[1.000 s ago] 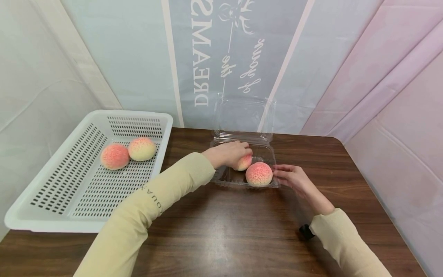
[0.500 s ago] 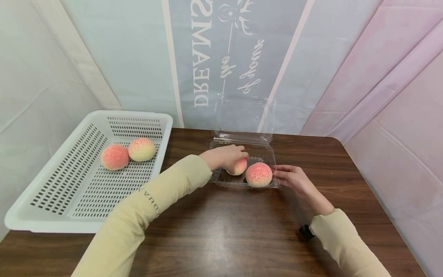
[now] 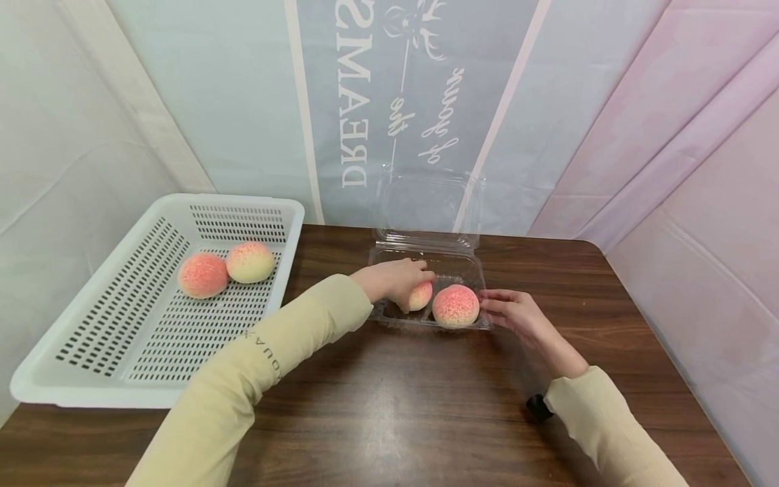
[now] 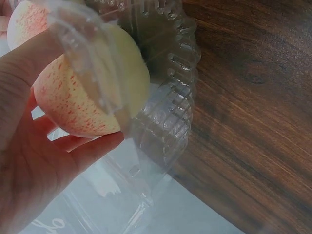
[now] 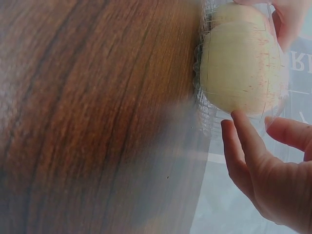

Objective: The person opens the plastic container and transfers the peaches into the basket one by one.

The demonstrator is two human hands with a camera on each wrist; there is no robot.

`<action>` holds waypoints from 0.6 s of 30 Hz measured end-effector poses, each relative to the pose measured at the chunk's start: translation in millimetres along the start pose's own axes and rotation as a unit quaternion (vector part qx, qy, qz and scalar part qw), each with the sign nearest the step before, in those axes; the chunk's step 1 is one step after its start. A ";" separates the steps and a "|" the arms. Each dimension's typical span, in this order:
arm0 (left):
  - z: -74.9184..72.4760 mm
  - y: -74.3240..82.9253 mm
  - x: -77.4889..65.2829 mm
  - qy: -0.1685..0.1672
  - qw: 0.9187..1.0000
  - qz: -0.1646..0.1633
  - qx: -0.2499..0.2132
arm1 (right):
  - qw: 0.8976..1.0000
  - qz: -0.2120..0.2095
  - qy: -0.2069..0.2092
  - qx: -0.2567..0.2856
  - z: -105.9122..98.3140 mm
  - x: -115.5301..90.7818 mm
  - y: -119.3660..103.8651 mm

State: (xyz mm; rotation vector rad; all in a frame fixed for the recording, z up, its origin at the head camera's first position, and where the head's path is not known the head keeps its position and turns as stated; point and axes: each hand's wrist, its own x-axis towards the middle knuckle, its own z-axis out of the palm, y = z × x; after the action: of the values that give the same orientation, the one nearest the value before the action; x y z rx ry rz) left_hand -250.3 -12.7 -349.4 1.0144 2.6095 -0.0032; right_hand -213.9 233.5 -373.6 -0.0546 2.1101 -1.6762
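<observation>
Inside a clear plastic clamshell box point(image 3: 453, 270), its lid raised at the back, my left hand point(image 3: 395, 279) grips a peach point(image 3: 420, 296). In the left wrist view, that hand's thumb and fingers curl round the pink-and-yellow peach point(image 4: 80, 102), partly behind the clear box wall. Just right of it in the box sits a second peach point(image 3: 455, 306). My right hand point(image 3: 517, 314) is at the box's right side. Its fairly straight fingers point(image 5: 251, 141) touch the clear wall beside the second peach, as the right wrist view shows.
A white perforated plastic basket point(image 3: 286, 270) stands on the left of the brown wooden table point(image 3: 389, 406). Two more peaches, a redder one point(image 3: 203, 275) and a yellower one point(image 3: 250, 262), lie in it. A printed curtain point(image 3: 255, 101) hangs close behind the box.
My left hand has moved the peach slightly left and toward me, into the left part of the box. The right hand and the other peaches have stayed put.
</observation>
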 end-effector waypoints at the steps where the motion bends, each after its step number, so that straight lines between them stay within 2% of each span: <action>1: 0.7 0.6 -0.1 -0.002 1.000 -0.003 0.000 | 1.000 0.000 0.000 0.002 0.0 0.1 0.1; 10: 3.6 2.6 0.0 -0.014 1.000 -0.019 -0.004 | 1.000 0.001 0.000 0.001 1.0 0.3 0.1; 18: 4.8 1.8 4.1 -0.014 1.000 -0.011 0.008 | 1.000 -0.001 0.002 -0.001 1.5 -0.1 1.0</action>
State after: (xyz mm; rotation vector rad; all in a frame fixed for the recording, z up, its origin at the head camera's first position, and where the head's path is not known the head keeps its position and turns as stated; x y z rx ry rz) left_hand -250.5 -9.3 -354.9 0.9835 2.5988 -0.0445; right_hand -213.0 232.4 -374.7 -0.0534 2.1155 -1.6768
